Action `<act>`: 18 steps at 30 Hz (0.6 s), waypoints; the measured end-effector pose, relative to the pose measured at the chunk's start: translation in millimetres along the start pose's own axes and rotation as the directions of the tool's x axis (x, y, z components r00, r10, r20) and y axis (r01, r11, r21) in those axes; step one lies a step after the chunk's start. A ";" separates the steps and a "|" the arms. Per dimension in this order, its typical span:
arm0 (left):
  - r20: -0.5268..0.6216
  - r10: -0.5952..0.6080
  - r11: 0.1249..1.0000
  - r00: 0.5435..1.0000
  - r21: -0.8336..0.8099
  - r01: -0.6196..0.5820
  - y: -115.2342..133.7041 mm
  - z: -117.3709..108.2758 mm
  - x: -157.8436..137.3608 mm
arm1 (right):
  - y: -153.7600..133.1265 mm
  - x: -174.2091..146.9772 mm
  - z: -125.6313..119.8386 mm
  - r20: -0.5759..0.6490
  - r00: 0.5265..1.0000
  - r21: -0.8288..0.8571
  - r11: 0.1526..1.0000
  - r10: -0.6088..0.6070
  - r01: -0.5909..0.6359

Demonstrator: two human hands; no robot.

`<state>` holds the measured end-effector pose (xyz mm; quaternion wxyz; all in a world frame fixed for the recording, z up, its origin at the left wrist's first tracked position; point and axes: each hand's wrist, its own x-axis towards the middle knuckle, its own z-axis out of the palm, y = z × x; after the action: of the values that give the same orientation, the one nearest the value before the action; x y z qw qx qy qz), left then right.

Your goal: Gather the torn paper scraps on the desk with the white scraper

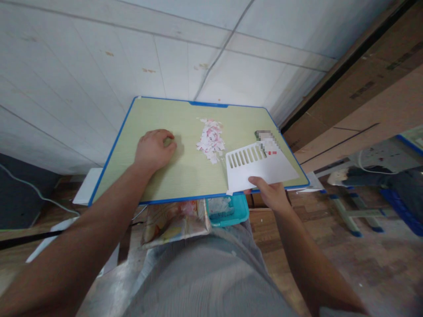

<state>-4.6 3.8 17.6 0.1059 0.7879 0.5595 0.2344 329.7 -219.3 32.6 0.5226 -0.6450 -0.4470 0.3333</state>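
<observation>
My right hand (270, 193) pinches the near edge of a white slotted sheet (247, 174), thumb on top and fingers beneath. A row of several long slots runs along the sheet's far left side. The sheet reaches over the right part of the pale green tabletop (185, 180) and its near edge. My left hand (155, 149) rests on the left half of the tabletop, loosely curled, with a gap between thumb and forefinger and nothing seen in it. Between the hands lies a heap of small pink and white paper-like pieces (211, 138).
A blurred-out object (267, 138) lies at the tabletop's right, by the sheet. Below the front edge are a turquoise bin (243, 211) and a patterned bag (178, 224). A white wall (132, 57) stands behind; cardboard (357, 97) rises at right. A cable (228, 42) runs down the wall.
</observation>
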 end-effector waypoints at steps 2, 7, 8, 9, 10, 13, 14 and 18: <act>0.003 -0.003 1.000 1.000 0.003 0.003 0.7 -0.3 0.3 | -0.4 0.6 -1.2 0.025 1.000 -0.001 1.000 0.005 -0.005; -0.011 -0.019 1.000 1.000 0.006 0.019 1.6 0.1 1.0 | 8.1 2.3 -4.5 0.082 0.996 -0.026 0.999 -0.023 0.025; -0.016 -0.017 1.000 1.000 0.005 0.017 1.5 0.4 0.9 | 10.8 2.5 -5.2 0.078 0.997 -0.026 0.999 -0.025 0.027; -0.019 -0.015 1.000 1.000 0.004 0.015 1.3 0.8 0.6 | 13.1 2.6 -6.0 0.071 0.997 -0.026 0.999 -0.024 0.026; -0.021 -0.013 1.000 1.000 0.004 0.013 1.2 1.0 0.3 | 14.9 2.6 -6.7 0.066 0.998 -0.025 0.999 -0.022 0.024; -0.024 -0.010 1.000 1.000 -0.002 0.010 1.8 1.5 -0.7 | 15.4 2.4 -8.0 0.046 0.998 -0.030 0.999 -0.032 0.033; -0.026 -0.011 1.000 1.000 -0.006 0.011 2.3 1.6 -1.0 | 14.2 2.7 -7.5 0.029 0.999 -0.028 0.999 -0.041 0.041; -0.044 -0.016 1.000 0.999 -0.021 0.015 4.1 1.8 -1.9 | 8.8 8.4 2.9 -0.080 0.995 0.013 0.998 -0.067 0.068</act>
<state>-0.9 0.8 17.3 0.1036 0.7771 0.5652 0.2568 332.3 -210.9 23.8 0.5560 -0.6381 -0.4447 0.2931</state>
